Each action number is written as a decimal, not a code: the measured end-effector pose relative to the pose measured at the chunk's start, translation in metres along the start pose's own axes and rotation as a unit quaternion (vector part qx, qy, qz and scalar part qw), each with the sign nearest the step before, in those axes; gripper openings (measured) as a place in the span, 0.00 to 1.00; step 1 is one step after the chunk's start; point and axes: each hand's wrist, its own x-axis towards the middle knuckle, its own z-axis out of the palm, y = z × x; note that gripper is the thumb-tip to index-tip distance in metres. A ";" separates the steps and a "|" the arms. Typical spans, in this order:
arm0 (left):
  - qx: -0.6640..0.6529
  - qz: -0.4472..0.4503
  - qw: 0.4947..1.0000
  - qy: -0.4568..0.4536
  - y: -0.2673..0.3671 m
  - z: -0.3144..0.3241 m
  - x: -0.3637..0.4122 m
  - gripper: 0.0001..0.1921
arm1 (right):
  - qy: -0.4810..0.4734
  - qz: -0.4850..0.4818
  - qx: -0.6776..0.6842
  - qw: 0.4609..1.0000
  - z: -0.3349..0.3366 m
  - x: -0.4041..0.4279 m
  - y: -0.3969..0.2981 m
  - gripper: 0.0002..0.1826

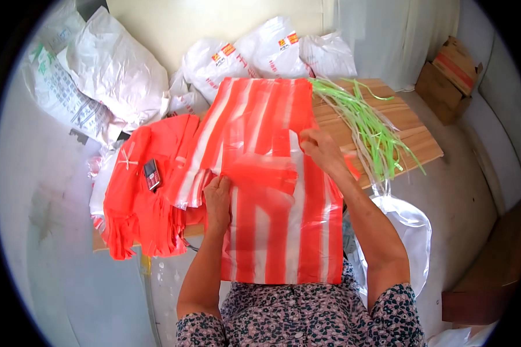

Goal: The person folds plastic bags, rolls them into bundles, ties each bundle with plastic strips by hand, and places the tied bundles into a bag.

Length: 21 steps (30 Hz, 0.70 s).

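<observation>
Red-and-white striped plastic bags (278, 243) lie in a flat stack across the wooden table and hang over its near edge. My left hand (217, 201) pinches the left edge of a red plastic piece (260, 173) over the stack, which is blurred. At the upper right of that piece, my right hand (321, 147) is closed on a bit of red plastic. Left of the stack lie bundled red plastic bags (156, 221), one bundle tied with a pale string (127, 159). A mobile phone (152, 175) rests on them.
Green and clear plastic strips (373, 130) lie on the wooden table (412, 126) at right. A clear plastic bag (410, 234) hangs from its edge. Stuffed white sacks (117, 69) stand behind and at left. Cardboard boxes (445, 91) sit on the floor at far right.
</observation>
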 end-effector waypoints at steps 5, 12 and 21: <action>-0.046 0.008 0.999 0.009 -0.007 -0.002 0.001 0.13 | -0.101 0.110 0.049 0.988 0.010 -0.047 -0.009 0.14; -0.065 0.003 0.998 0.001 -0.010 0.002 -0.001 0.12 | -0.159 -0.141 0.009 0.977 0.058 -0.136 -0.067 0.21; -0.059 0.016 0.998 0.009 -0.008 0.000 -0.005 0.12 | -0.166 -0.163 -0.130 0.964 0.088 -0.127 -0.095 0.26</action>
